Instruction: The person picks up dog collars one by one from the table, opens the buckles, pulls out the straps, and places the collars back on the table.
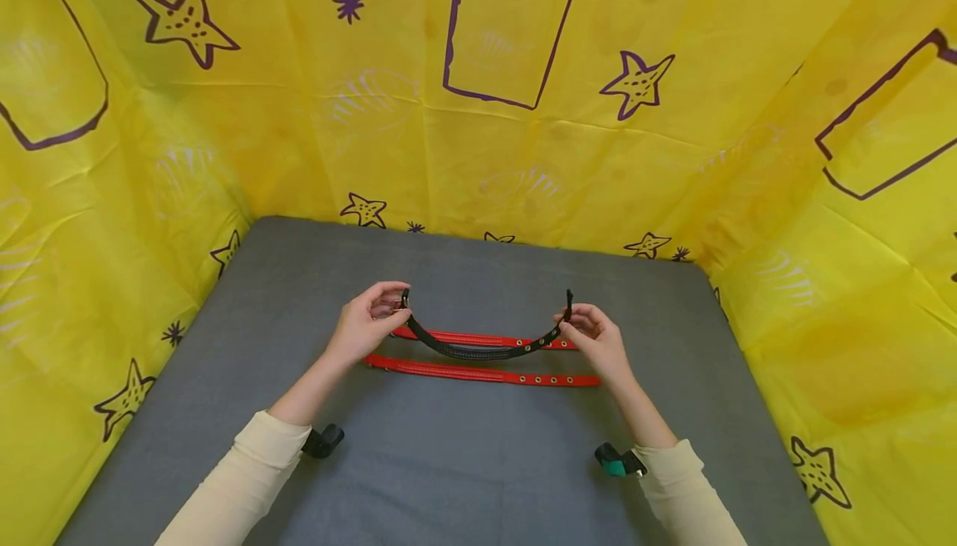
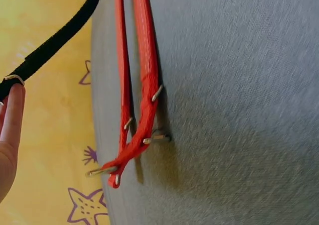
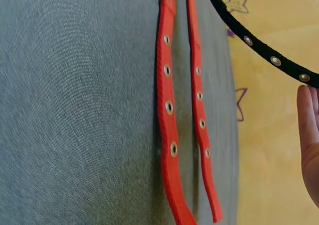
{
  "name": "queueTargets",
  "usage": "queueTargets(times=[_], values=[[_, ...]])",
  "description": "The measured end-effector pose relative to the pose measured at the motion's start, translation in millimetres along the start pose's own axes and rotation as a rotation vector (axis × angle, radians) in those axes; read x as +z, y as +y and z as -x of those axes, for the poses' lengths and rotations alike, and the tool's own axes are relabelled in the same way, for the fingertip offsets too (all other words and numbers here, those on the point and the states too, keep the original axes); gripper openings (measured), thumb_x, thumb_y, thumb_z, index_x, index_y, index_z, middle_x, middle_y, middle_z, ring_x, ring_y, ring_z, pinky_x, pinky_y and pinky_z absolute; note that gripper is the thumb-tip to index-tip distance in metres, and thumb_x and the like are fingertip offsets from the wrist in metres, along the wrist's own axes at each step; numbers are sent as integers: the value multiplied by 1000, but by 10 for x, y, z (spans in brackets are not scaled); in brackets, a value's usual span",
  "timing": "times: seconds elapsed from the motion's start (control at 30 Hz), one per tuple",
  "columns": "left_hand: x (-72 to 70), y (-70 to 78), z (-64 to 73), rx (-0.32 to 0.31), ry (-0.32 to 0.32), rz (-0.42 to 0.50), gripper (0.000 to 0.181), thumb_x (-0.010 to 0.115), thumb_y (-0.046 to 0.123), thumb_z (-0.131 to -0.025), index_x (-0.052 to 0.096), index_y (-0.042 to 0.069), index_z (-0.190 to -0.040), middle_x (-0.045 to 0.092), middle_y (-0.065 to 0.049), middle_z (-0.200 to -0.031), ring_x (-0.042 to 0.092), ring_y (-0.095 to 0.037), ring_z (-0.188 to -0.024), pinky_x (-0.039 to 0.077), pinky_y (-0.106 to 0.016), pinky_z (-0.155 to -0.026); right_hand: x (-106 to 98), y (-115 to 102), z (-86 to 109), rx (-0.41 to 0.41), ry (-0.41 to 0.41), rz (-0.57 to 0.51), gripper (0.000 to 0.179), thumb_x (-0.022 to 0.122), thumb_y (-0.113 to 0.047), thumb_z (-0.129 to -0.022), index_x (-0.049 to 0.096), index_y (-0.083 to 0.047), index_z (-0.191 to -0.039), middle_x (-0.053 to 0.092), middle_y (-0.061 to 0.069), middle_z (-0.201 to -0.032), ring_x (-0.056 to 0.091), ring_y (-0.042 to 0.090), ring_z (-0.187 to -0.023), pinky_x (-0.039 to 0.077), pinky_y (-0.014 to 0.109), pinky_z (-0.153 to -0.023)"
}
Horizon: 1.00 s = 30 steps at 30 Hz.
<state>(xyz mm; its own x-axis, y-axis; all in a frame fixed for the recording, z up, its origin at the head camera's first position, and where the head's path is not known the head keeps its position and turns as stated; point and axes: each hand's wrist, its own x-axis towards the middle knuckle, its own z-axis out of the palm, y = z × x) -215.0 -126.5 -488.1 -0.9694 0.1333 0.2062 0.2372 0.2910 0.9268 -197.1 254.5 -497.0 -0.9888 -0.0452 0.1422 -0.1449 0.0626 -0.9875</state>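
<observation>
A black collar [image 1: 471, 354] hangs in a curve between the two hands, its middle sagging toward the table. My left hand [image 1: 362, 322] pinches its buckle end. At the other end, my right hand [image 1: 601, 342] pinches the strap near its metal eyelets, and the tip sticks up above the fingers. Beneath lie two red collars: the far one [image 1: 449, 336] is partly covered by the black collar in the head view, while the near one [image 1: 449, 372] shows fully. In the left wrist view, the near red collar's buckle end [image 2: 144, 120] carries metal rings. Its eyelets [image 3: 169, 107] show in the right wrist view.
A grey cloth [image 1: 463, 463] covers the table. Yellow sheets [image 1: 389, 139] with purple drawings stand around its back and sides. Dark wrist devices [image 1: 323, 441] sit by the cream sleeves [image 1: 262, 463].
</observation>
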Motion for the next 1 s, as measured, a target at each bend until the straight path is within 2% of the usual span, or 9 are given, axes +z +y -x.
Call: queueTargets(times=[0.13, 0.3, 0.43, 0.57, 0.73, 0.87, 1.0], values=[[-31, -27, -82, 18, 9, -25, 34, 72, 4, -87, 65, 7, -120, 67, -18, -108, 69, -28, -97, 52, -17, -73, -49, 46, -67, 13, 24, -47, 31, 67, 3, -90, 51, 15, -114, 71, 7, -100, 68, 11, -92, 55, 27, -81], [-58, -71, -168, -26, 37, -29, 24, 69, 3, -88, 65, 5, -111, 69, -14, -104, 68, -26, -98, 49, -17, -77, -112, 110, -156, 40, 69, -92, 32, 65, 6, -90, 48, 17, -115, 71, 8, -101, 68, 13, -94, 55, 28, -80], [-83, -130, -240, -62, 46, -56, 23, 70, 8, -88, 64, 4, -110, 69, -13, -104, 67, -26, -99, 49, -20, -76, -145, 131, -233, 93, 120, -58, 31, 65, 4, -90, 51, 13, -116, 71, 6, -102, 66, 13, -92, 55, 26, -79], [-105, -207, -324, -78, 43, -98, 26, 71, 11, -89, 63, 4, -113, 66, -14, -109, 65, -28, -102, 51, -30, -80, -160, 151, -317, 149, 155, -7, 28, 64, 4, -90, 53, 9, -115, 70, 6, -103, 65, 13, -90, 55, 28, -81], [-142, -318, -418, -25, 38, -183, 25, 70, 7, -88, 63, 4, -112, 66, -17, -108, 65, -33, -101, 52, -46, -84, -175, 192, -410, 188, 175, 87, 25, 65, 4, -89, 55, 7, -112, 68, 16, -107, 64, 10, -86, 55, 25, -79], [-166, -420, -477, 55, 27, -253, 22, 69, 2, -87, 64, 1, -109, 68, -19, -104, 66, -35, -95, 52, -48, -85, -196, 235, -463, 203, 190, 215, 25, 69, 2, -86, 60, 5, -109, 69, 17, -106, 61, 6, -80, 51, 18, -73], [-179, -494, -536, 109, 5, -300, 20, 68, -2, -87, 63, -2, -106, 67, -20, -104, 65, -37, -94, 53, -48, -84, -216, 278, -501, 231, 213, 335, 24, 73, -4, -84, 64, 3, -105, 70, 12, -101, 59, 8, -77, 49, 17, -68]])
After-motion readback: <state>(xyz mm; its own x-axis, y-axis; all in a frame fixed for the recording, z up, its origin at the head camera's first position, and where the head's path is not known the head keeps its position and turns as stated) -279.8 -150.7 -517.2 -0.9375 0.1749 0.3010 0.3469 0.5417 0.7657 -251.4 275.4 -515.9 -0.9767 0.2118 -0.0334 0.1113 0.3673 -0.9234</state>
